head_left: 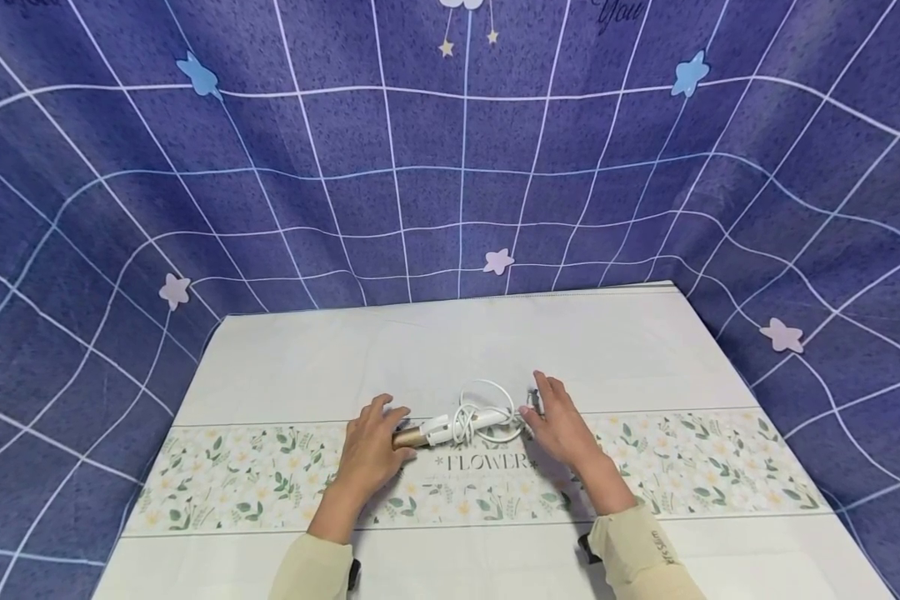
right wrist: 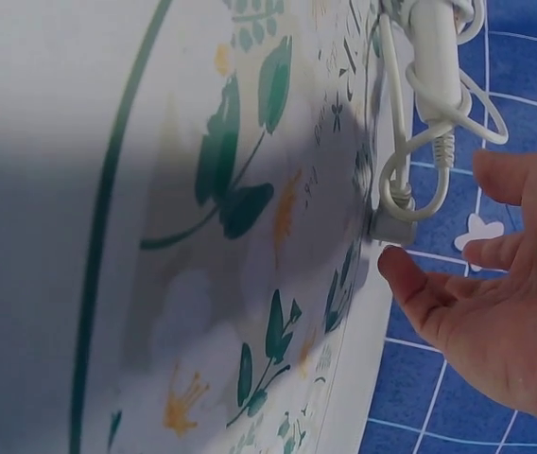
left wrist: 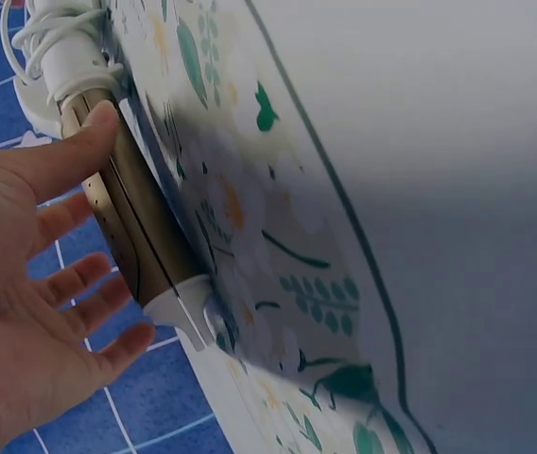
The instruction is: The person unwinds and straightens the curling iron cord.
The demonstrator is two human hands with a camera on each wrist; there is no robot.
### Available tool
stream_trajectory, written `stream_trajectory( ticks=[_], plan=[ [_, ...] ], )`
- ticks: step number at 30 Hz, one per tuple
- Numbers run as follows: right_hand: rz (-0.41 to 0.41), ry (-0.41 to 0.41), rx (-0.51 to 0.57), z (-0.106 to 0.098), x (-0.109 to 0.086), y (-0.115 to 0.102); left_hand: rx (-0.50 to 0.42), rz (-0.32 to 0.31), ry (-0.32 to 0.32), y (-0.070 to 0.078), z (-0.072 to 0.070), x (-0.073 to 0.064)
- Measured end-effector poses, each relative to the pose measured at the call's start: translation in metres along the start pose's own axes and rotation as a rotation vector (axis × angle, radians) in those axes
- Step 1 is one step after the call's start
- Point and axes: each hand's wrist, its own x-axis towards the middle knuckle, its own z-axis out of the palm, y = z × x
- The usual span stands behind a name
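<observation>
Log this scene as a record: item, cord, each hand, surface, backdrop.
item: hair iron, gold barrel toward left hand
cord: white cord, looped around the handle
left hand: left hand, thumb over barrel, grip unclear
right hand: right hand, fingers extended near plug, contact unclear
surface: white table cover, flowered band
backdrop: blue cloth, grid lines, stars

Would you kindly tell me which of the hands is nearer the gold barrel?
The left hand, its thumb at the gold barrel; the right hand is near the plug.

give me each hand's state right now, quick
Left hand: open, spread about the gold barrel; firm hold not evident.
Right hand: open, holding nothing.
</observation>
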Motion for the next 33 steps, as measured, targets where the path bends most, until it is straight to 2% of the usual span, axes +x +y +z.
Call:
stream_trajectory(
  ticks=[8, 33],
  plan=[
    [0.026, -0.013, 0.008, 0.001, 0.001, -0.003, 0.028, 0.01, 0.01, 0.004, 0.004, 0.002],
    [-0.019, -0.004, 0.031, 0.007, -0.001, 0.0, 0.062, 0.01, 0.01, 0.011, 0.013, 0.003]
  ],
)
